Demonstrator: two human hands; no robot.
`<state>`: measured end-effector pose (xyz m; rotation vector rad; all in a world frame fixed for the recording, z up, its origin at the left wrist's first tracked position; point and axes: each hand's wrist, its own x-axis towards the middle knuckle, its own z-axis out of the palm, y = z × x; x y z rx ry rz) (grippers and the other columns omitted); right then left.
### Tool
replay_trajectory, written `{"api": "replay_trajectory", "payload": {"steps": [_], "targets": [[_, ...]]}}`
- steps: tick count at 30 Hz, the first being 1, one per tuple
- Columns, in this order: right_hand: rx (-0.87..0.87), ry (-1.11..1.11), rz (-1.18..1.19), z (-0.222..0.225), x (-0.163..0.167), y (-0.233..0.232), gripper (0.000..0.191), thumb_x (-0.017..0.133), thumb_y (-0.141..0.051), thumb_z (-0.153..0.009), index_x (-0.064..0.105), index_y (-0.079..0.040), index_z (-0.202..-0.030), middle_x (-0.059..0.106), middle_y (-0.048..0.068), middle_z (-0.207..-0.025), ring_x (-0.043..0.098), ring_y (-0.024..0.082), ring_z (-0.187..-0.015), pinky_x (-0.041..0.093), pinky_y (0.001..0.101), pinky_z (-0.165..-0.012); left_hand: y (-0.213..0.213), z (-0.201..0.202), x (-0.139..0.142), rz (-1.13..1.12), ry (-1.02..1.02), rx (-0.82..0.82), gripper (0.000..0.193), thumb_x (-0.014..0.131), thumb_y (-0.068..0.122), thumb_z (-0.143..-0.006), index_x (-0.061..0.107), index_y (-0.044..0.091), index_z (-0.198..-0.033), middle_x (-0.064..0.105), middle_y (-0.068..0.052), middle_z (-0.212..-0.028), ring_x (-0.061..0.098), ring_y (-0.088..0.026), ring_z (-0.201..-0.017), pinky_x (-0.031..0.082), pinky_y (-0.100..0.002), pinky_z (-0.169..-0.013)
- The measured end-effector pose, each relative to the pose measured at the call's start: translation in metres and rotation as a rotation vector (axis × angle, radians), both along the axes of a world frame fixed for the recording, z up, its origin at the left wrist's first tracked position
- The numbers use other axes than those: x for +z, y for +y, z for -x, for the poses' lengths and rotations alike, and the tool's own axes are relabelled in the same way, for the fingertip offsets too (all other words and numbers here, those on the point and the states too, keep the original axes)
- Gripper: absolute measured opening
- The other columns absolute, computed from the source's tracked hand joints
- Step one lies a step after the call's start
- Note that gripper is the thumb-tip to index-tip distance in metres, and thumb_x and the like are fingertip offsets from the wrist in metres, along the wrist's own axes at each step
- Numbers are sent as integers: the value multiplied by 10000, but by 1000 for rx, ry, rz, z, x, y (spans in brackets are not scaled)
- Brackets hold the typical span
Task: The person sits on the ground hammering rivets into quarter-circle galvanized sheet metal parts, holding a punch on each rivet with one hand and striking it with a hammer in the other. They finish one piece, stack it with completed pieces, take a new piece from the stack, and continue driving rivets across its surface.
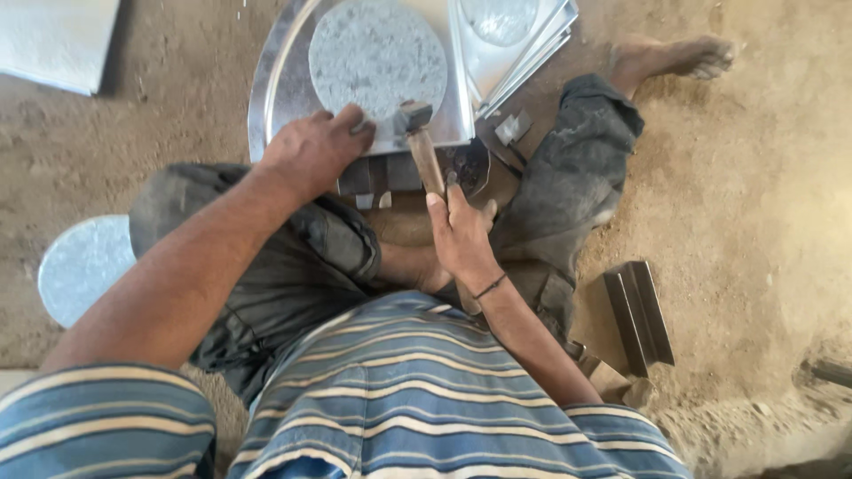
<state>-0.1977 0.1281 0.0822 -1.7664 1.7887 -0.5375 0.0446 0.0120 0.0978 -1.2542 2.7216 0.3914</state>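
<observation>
My left hand (312,151) presses down on the near edge of a shiny sheet-metal piece (280,89), fingers curled over its rim. A round grey hammered disc (377,55) lies on that sheet. My right hand (460,232) grips the wooden handle of a hammer (424,151), whose metal head rests on the sheet's edge just right of my left fingers. Under the edge sit dark metal blocks (373,176) that serve as an anvil. I sit on the ground with my legs folded around the work.
More bent metal sheets (519,53) are stacked at the upper right. A round hammered disc (82,264) lies on the dirt at the left, a pale slab (55,40) at the top left. Dark angle-iron pieces (639,312) lie at the right. My bare foot (674,58) rests at the upper right.
</observation>
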Motion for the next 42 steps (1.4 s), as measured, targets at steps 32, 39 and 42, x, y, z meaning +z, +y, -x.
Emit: {"api": "replay_trajectory", "payload": {"steps": [32,39,42], "targets": [[-256,-719,-275,17,68,41,221,601,-273,-1034,526,-65,-1026,512,-29,-707,481,30,-509,397,210,-409,-4,10,6,-1336,1796,792,305,501,334,-1060,582,67,-1184,750,-139,-1091,745,-247,-954,598,-387,-769],[-290,-796,-322,26,68,73,227,611,-263,-1035,504,-63,-1051,520,-13,-737,486,38,-509,403,207,-422,-22,30,-5,-660,1348,557,260,785,213,-903,739,72,-1117,771,-55,-1074,730,-165,-976,606,-351,-841],[-282,-769,-332,22,74,70,239,604,-275,-1037,511,-56,-1045,532,-12,-743,489,38,-514,406,205,-422,-22,31,-10,-387,1097,409,279,862,218,-832,785,110,-1077,771,-67,-1034,724,-193,-921,573,-352,-812]]}}
